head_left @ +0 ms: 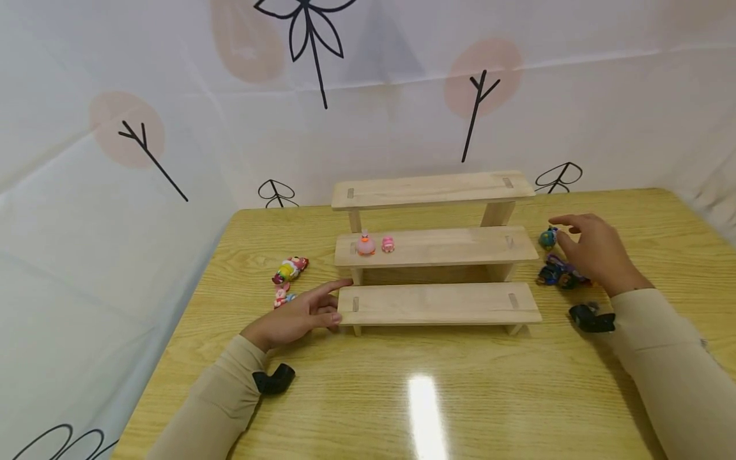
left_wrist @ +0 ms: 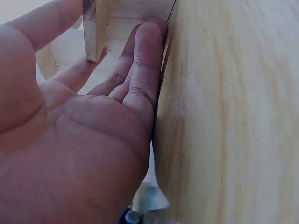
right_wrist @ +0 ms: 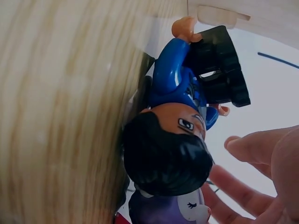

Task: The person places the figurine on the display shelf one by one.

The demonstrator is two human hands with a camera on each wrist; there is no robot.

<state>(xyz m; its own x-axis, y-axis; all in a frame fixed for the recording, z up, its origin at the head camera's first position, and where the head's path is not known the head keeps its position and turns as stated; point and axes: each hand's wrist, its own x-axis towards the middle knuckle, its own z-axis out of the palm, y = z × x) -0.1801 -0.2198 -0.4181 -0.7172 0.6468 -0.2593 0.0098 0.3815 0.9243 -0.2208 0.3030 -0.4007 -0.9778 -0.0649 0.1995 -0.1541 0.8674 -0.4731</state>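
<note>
Yellow wood grain covers the table (head_left: 368,383), glare (head_left: 425,415) shining at the pale wooden shelf's (head_left: 460,245) six o'clock; white patterned cloth (head_left: 391,121) hangs at its twelve. At eight, the left hand (head_left: 299,319), fingers spread, touches the lowest step (head_left: 434,303). At three, the right hand (head_left: 599,252) parts thumb and forefinger beside a teal figurine (head_left: 547,238) on the table.

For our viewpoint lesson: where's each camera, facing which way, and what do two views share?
On the head: forward, down at the shelf; left hand, right hand and sleeves show.
On left wrist: along the palm at shelf parts.
On right wrist: at a figure; fingers show.
Head and left views share left hand, shelf.
</note>
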